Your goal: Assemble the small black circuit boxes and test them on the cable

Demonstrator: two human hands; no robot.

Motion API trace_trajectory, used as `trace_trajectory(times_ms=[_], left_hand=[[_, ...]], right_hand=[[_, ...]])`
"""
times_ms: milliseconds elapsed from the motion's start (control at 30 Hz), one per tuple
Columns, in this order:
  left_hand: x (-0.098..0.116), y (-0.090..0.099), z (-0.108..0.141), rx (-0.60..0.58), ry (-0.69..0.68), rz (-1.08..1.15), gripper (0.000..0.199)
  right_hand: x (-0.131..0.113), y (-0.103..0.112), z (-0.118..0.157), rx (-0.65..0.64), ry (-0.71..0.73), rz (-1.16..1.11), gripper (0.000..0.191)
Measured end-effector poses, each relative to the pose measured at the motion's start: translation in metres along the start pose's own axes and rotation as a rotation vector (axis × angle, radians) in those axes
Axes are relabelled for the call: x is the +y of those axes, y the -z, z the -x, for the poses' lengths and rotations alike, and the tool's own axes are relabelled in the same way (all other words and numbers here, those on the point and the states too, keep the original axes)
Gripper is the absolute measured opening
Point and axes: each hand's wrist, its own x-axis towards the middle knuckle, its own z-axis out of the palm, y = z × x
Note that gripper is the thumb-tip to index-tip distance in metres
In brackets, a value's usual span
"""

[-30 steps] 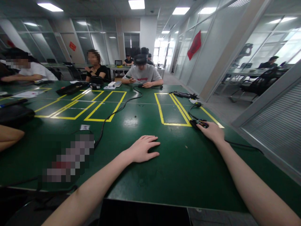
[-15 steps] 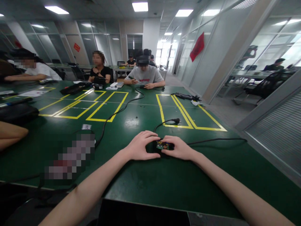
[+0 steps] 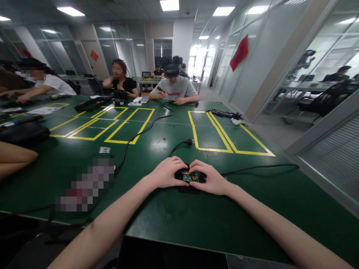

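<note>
Near the front of the green table, my left hand (image 3: pixel 168 173) curls round the left side of a small green circuit board (image 3: pixel 187 178) with yellow and copper-coloured parts. My right hand (image 3: pixel 211 179) grips its right side, thumb in front and fingers behind. The thumbs almost meet across the board. A black piece (image 3: pixel 188 189), perhaps a casing, shows just below it; its full shape is hidden by my hands. Behind my hands lies a black power plug (image 3: pixel 189 142) on a cord that runs down towards them.
Yellow tape outlines (image 3: pixel 213 150) mark the green table (image 3: pixel 168 224). Black cables (image 3: pixel 260 168) run right and back. A blurred-out item (image 3: pixel 86 186) lies left, near a person's forearm (image 3: pixel 17 158). A person in a grey shirt (image 3: pixel 179 89) sits opposite; a folded black tripod-like object (image 3: pixel 226 113) lies right.
My left hand has closed in from beside the circuit board onto its left side. The board has shifted slightly left and turned a little, and the plug behind has slid left.
</note>
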Motion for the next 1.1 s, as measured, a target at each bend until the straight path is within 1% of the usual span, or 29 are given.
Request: trace_trajectory(times_ms=[67, 100, 233, 300, 333, 500, 600, 667, 700, 767, 867, 967, 1100], left_hand=[[-0.005, 0.001, 0.000, 0.013, 0.000, 0.003, 0.041], [-0.008, 0.001, 0.000, 0.014, -0.002, 0.007, 0.044], [-0.012, -0.001, 0.001, 0.008, -0.005, 0.019, 0.070], [-0.012, -0.004, 0.002, 0.013, -0.005, 0.013, 0.076], [-0.012, -0.005, 0.002, 0.020, -0.005, 0.005, 0.075], [-0.009, -0.007, 0.002, 0.053, 0.018, -0.009, 0.061], [-0.010, -0.005, 0.004, 0.095, 0.017, 0.047, 0.050], [-0.014, -0.003, 0.005, 0.129, 0.012, 0.099, 0.041], [-0.016, -0.002, 0.006, 0.140, 0.016, 0.120, 0.037], [-0.019, -0.001, 0.006, 0.140, 0.040, 0.148, 0.027], [-0.022, 0.001, 0.007, 0.094, 0.077, 0.154, 0.013], [-0.021, 0.001, 0.008, 0.089, 0.087, 0.128, 0.011], [-0.019, 0.002, 0.007, 0.086, 0.119, 0.097, 0.012]], right_hand=[[0.000, -0.001, 0.000, -0.007, -0.015, -0.001, 0.017], [0.001, -0.001, 0.000, -0.006, -0.019, 0.004, 0.017], [0.005, -0.004, 0.000, 0.037, -0.046, 0.052, 0.021], [0.007, -0.006, -0.001, 0.052, -0.065, 0.086, 0.025], [0.007, -0.006, -0.001, 0.054, -0.069, 0.105, 0.027], [0.003, -0.006, -0.003, 0.039, -0.022, 0.168, 0.030], [0.000, -0.004, -0.003, 0.012, -0.006, 0.195, 0.048], [0.000, -0.004, -0.003, -0.001, -0.019, 0.206, 0.054], [0.001, -0.004, -0.003, -0.002, -0.033, 0.208, 0.053], [0.003, -0.004, -0.003, 0.003, -0.065, 0.205, 0.044], [0.006, -0.004, -0.003, 0.006, -0.100, 0.170, 0.031], [0.007, -0.005, -0.003, 0.016, -0.122, 0.143, 0.027], [0.005, -0.009, -0.005, 0.061, -0.167, 0.191, 0.027]])
